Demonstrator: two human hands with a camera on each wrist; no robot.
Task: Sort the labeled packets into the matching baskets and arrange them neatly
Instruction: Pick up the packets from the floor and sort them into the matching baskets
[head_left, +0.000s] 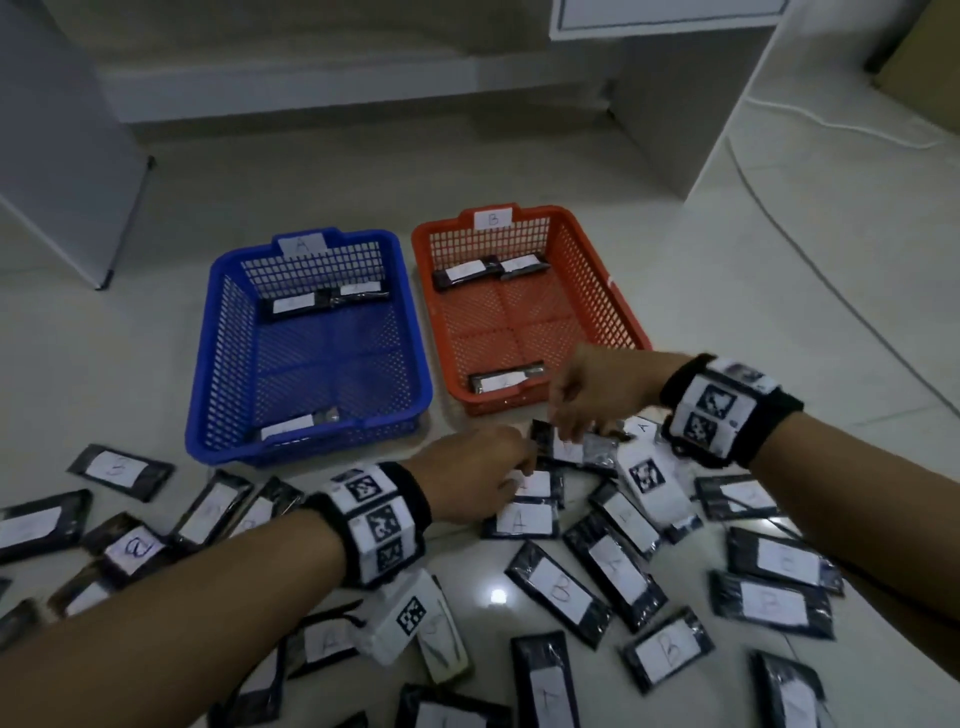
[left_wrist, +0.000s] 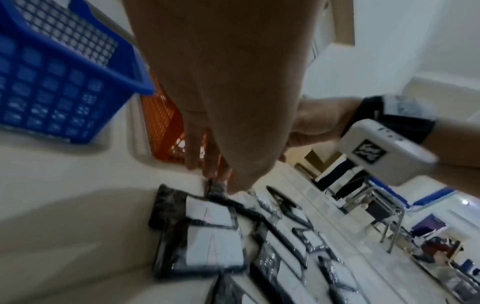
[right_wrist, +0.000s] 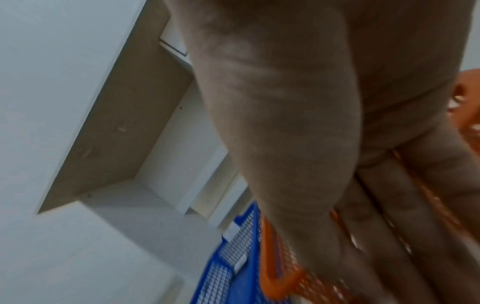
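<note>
A blue basket (head_left: 306, 343) (left_wrist: 64, 86) labelled A and an orange basket (head_left: 524, 306) (left_wrist: 161, 123) labelled B stand side by side on the floor. Each holds two black packets at its far end and one at its near end. Several black packets with white A or B labels lie scattered in front. My left hand (head_left: 522, 465) (left_wrist: 223, 183) reaches over the pile, thumb and fingertips pinching the far end of a packet (head_left: 535, 483) (left_wrist: 215, 185). My right hand (head_left: 569, 426), just before the orange basket, has its fingers (right_wrist: 376, 236) bent down onto another packet (head_left: 571, 449); its grip is hidden.
White furniture panels (head_left: 675, 104) stand behind the baskets and a leaning white board (head_left: 67, 156) at far left. A white cable (head_left: 779, 218) runs across the tiles on the right. Bare floor (head_left: 311, 197) lies beyond the baskets. Packets crowd the near floor on both sides.
</note>
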